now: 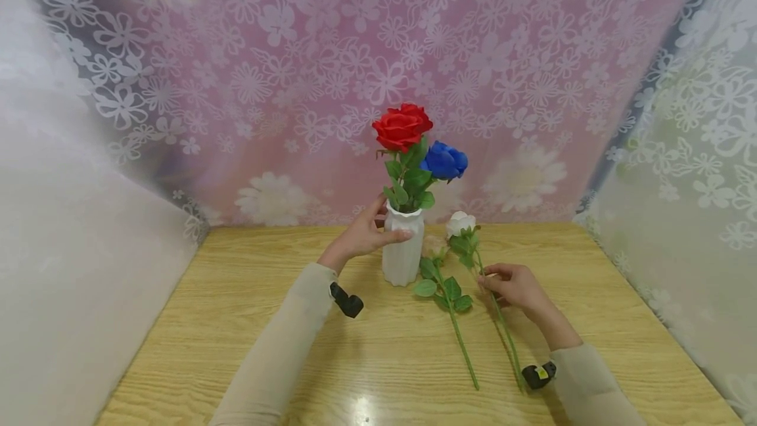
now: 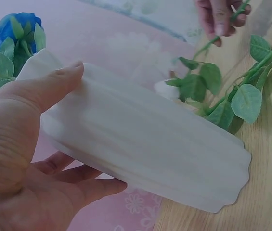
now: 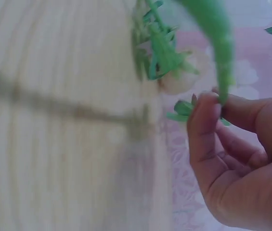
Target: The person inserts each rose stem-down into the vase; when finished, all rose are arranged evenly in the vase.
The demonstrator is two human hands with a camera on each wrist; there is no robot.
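A white fluted vase [image 1: 403, 256] stands upright on the table, holding a red rose [image 1: 403, 127] and a blue rose [image 1: 445, 161]. My left hand [image 1: 368, 232] grips the vase near its rim, thumb on the near side and fingers round the other, as the left wrist view shows. To the right, my right hand [image 1: 519, 289] pinches the green stem of a white rose [image 1: 460, 223] between thumb and fingertips. That stem looks lifted off the wood in the right wrist view. Between vase and right hand lies a pale peach rose [image 1: 435, 246], its leafy stem pointing toward me.
The wooden table [image 1: 248, 321] meets a pink floral curtain [image 1: 296, 84] at its back edge. Pale sheets hang at both sides, the right one [image 1: 698, 235] printed with flowers. Black wrist cameras sit on both cuffs.
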